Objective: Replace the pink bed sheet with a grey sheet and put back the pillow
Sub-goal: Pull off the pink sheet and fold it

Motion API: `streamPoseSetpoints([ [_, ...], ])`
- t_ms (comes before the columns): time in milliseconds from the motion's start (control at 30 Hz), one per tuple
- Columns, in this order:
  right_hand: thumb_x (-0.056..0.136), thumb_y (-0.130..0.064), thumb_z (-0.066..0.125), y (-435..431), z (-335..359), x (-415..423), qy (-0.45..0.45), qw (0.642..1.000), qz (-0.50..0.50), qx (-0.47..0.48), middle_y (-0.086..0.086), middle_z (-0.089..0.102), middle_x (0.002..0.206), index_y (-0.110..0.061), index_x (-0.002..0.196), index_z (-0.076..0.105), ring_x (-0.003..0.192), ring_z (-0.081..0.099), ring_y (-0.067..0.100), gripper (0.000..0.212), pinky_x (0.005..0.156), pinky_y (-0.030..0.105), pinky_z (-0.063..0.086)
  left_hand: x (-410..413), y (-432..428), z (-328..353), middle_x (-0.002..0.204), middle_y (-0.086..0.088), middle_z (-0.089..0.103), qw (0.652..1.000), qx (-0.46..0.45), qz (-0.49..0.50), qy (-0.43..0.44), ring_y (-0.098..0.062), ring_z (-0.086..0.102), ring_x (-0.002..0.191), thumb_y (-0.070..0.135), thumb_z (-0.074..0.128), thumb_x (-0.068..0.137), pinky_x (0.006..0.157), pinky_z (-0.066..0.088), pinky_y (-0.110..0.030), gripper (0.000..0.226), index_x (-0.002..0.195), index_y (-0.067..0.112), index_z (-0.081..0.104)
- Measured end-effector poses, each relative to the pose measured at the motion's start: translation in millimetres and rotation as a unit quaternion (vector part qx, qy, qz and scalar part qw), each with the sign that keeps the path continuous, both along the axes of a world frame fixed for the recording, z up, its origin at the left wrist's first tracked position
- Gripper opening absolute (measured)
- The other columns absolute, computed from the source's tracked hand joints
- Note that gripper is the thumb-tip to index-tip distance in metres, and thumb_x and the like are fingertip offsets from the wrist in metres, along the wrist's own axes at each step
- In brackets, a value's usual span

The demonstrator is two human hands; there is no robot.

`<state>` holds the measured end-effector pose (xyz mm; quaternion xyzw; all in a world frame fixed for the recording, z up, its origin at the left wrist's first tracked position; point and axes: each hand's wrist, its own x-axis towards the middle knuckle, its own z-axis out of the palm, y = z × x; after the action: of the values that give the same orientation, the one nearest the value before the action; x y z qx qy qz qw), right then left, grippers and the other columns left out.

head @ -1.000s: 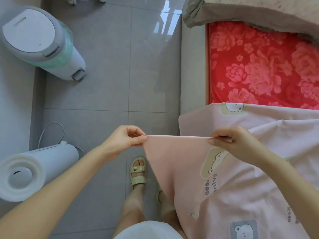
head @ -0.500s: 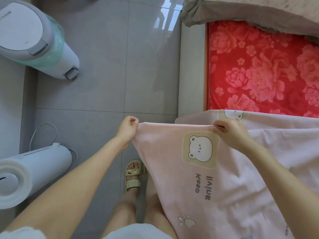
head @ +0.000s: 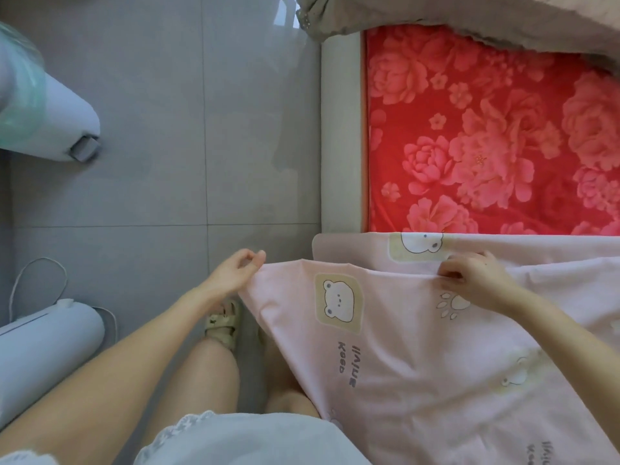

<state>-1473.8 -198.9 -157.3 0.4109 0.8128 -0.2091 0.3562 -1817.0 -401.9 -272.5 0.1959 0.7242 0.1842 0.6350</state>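
At bedside — left hand (head: 237,276), right hand (head: 470,277) pinch soft pink sheet (head: 406,350).

You have bright, soft daylight; a pale window glare sits on the glossy floor tiles (head: 235,129) just left of the red mattress (head: 469,146), at its far corner, with a faint shadow beside it. The pink sheet (head: 419,364) below the mattress looks washed out and slightly soft, and shapes far left of it bow.

My bedroom at home, red peony-print mattress cover (head: 486,146) in a pale bed frame (head: 340,129), pink bear-print sheet (head: 419,364) draped over it, glossy grey floor tiles (head: 167,146), white pedal bin (head: 57,112), my beige sandal (head: 223,325).
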Motion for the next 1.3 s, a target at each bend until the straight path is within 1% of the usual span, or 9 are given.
streamPoseSetpoints([
  [133,0.089,-0.027,0.064,-2,23,8,0.060,0.990,-0.125,-0.026,-0.005,0.057,0.060,-0.029,0.063,0.052,0.066,0.053,0.015,0.029,0.063,0.031,0.039,-8,6,-4,0.081,0.008,0.067,0.993,0.051,-0.099,-0.028,-0.006,0.058,0.079,0.031,0.069,0.084,0.072,0.043,-0.018,0.011,0.081,0.021,0.070],
  [500,0.087,-0.021,0.065,4,60,8,0.097,0.963,-0.241,0.070,-0.005,0.059,0.065,-0.037,0.074,0.054,0.071,0.053,0.016,0.023,0.060,0.031,0.040,-36,26,-17,0.087,0.000,0.061,0.993,0.072,0.071,0.057,-0.004,0.052,0.079,0.009,0.055,0.093,0.068,0.037,-0.004,0.010,0.089,0.011,0.064],
  [567,0.089,-0.040,0.060,5,59,9,0.137,0.951,-0.263,0.091,-0.001,0.057,0.058,-0.034,0.073,0.056,0.060,0.053,0.018,0.018,0.056,0.032,0.040,-30,43,-30,0.087,-0.002,0.061,0.990,0.081,0.097,0.069,-0.006,0.052,0.077,0.008,0.055,0.093,0.065,0.037,-0.004,0.009,0.091,0.009,0.064],
  [667,0.083,-0.066,0.044,7,57,12,0.165,0.938,-0.287,0.101,0.000,0.057,0.059,-0.028,0.073,0.057,0.055,0.056,0.021,0.041,0.058,0.036,0.043,-18,58,-55,0.089,-0.003,0.061,0.988,0.060,0.125,0.073,-0.009,0.053,0.078,0.011,0.055,0.094,0.066,0.039,-0.011,0.010,0.095,0.007,0.064],
  [800,0.087,-0.028,0.059,15,17,-8,0.148,0.949,-0.234,0.151,-0.001,0.048,0.052,-0.022,0.067,0.059,0.057,0.045,0.018,0.022,0.059,0.036,0.040,-5,65,-93,0.095,-0.011,0.063,0.978,-0.003,0.182,0.105,-0.027,0.058,0.096,0.013,0.054,0.093,0.076,0.038,-0.025,0.018,0.101,0.001,0.065],
  [900,0.085,-0.031,0.055,16,-25,-15,0.125,0.944,-0.249,0.179,-0.009,0.047,0.055,-0.014,0.068,0.062,0.068,0.046,0.026,0.024,0.071,0.044,0.042,2,73,-113,0.096,-0.009,0.064,0.984,-0.040,0.103,0.141,-0.027,0.060,0.096,0.018,0.054,0.093,0.074,0.038,-0.026,0.020,0.102,0.005,0.067],
  [1000,0.080,-0.042,0.044,11,-51,-5,0.107,0.944,-0.216,0.226,-0.002,0.058,0.070,-0.013,0.071,0.066,0.078,0.050,0.029,0.038,0.074,0.037,0.030,9,92,-127,0.109,-0.008,0.067,0.970,-0.062,-0.142,0.187,-0.030,0.060,0.104,0.026,0.051,0.092,0.085,0.045,-0.033,0.021,0.104,0.020,0.067],
  [1167,0.083,-0.034,0.053,5,-51,5,0.183,0.933,-0.140,0.276,0.003,0.061,0.082,-0.013,0.072,0.069,0.084,0.049,0.027,0.029,0.074,0.039,0.033,60,132,-106,0.141,-0.001,0.048,0.922,0.140,-0.345,0.105,-0.026,0.041,0.128,0.024,0.049,0.077,0.103,0.031,-0.036,0.056,0.133,0.026,0.052],
  [1300,0.086,-0.029,0.056,5,-56,9,0.218,0.935,-0.089,0.265,0.009,0.062,0.093,-0.009,0.073,0.067,0.090,0.052,0.029,0.027,0.079,0.038,0.033,99,144,-87,0.118,-0.003,0.061,0.905,0.242,-0.350,0.028,-0.026,0.048,0.118,0.024,0.059,0.061,0.096,0.035,-0.036,0.044,0.104,0.014,0.065],
])
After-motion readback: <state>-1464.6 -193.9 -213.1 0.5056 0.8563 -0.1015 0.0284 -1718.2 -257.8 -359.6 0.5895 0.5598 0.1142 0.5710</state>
